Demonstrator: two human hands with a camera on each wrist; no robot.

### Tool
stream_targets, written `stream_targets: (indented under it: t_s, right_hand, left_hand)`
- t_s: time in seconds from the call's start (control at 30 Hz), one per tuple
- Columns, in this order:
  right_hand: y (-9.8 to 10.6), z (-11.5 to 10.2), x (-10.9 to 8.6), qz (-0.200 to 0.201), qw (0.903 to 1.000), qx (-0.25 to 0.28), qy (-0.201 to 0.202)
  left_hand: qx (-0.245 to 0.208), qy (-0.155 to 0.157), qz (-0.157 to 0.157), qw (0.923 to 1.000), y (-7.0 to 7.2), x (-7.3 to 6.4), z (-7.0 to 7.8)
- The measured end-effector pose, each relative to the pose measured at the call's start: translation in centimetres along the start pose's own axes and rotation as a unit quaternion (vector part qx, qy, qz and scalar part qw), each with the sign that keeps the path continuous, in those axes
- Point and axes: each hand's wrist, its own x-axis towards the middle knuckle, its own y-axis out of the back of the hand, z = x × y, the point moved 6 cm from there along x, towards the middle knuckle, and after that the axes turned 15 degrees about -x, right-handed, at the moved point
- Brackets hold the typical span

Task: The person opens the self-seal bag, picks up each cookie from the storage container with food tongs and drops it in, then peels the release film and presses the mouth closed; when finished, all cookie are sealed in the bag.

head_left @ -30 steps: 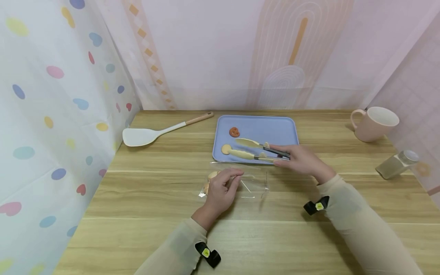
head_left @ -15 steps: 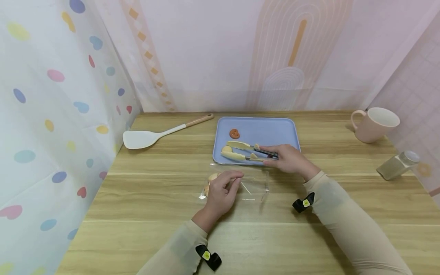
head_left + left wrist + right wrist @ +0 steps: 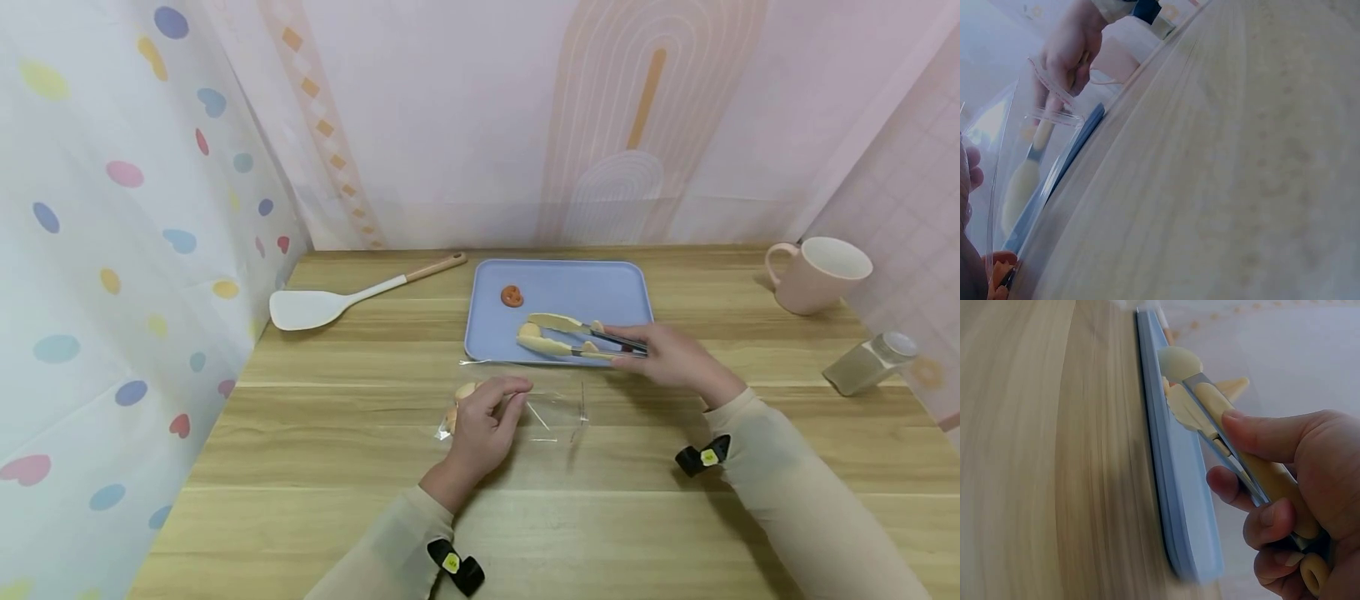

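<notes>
My right hand (image 3: 678, 358) grips a pair of tongs (image 3: 1266, 469) with cream tips and steel arms, held low over the blue tray (image 3: 592, 287). A pale round cookie (image 3: 529, 330) sits between the tong tips. Further back on the tray lies a brown pretzel-shaped cookie (image 3: 512, 296). My left hand (image 3: 483, 421) pinches the upper layer of a clear plastic bag (image 3: 555, 412) on the table, just in front of the tray. Inside the bag's left end are several cookies (image 3: 465, 390), partly hidden by that hand; the left wrist view shows orange-brown pieces (image 3: 1002, 272) there.
A white spatula (image 3: 307, 309) with a wooden handle lies left of the tray on the wooden table (image 3: 337, 467). At the right stand a pink mug (image 3: 817, 279) and a glass shaker jar (image 3: 862, 367). Patterned curtains (image 3: 465, 125) close off the back and sides.
The right hand first moved the tongs left over the pale cookie, then drew back right; the cookie has shifted right along with the tips. The left hand stays at the bag.
</notes>
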Motion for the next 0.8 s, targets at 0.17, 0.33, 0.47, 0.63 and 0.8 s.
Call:
stream_targets:
  t_s: [0.17, 0.33, 0.47, 0.63, 0.8]
  right_hand:
    - [0.7, 1.7, -1.3, 0.007, 0.9998, -0.004, -0.021]
    - [1.0, 2.0, -1.8, 0.025, 0.9992, -0.016, -0.027]
    - [1.1, 1.7, -1.9, 0.039, 0.9986, -0.018, -0.032]
    - [1.1, 1.9, -2.5, 0.036, 0.9983, -0.01, -0.045]
    - [1.7, 3.2, -3.5, 0.042, 0.9975, -0.014, -0.054]
  left_hand:
    - [0.005, -0.004, 0.003, 1.0, 0.1, 0.0, 0.0]
    - [0.011, -0.003, 0.008, 0.9999, 0.3, 0.0, 0.1]
    - [0.009, -0.004, 0.009, 0.9999, 0.3, -0.1, 0.2]
    - [0.007, -0.004, 0.009, 0.9999, 0.1, -0.1, 0.1]
    - [0.006, -0.006, 0.007, 0.9999, 0.0, 0.1, 0.2]
